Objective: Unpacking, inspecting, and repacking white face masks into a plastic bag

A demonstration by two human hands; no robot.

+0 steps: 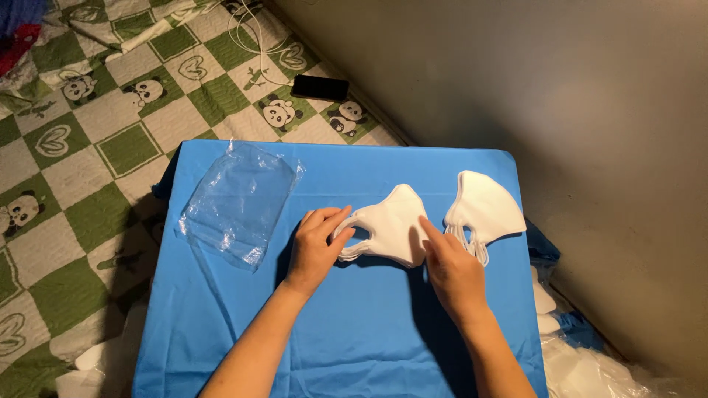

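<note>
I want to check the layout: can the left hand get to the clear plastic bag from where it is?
Probably yes. The left hand rests on the white mask, and the plastic bag lies flat just beside it with only bare blue cloth between.

I see both hands on a white mask [392, 227]: left hand [316, 247] at its ear loop, right hand [451, 267] at its lower edge.

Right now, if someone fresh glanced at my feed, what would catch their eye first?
Probably the bright blue cloth covering the work surface at centre, with both hands on a stack of white face masks: the left hand at its ear loops, the right hand on its lower right edge. A second stack of white masks lies just to the right, and a clear plastic bag lies on the cloth's left. Behind, the green panda-print quilt stands out.
</note>
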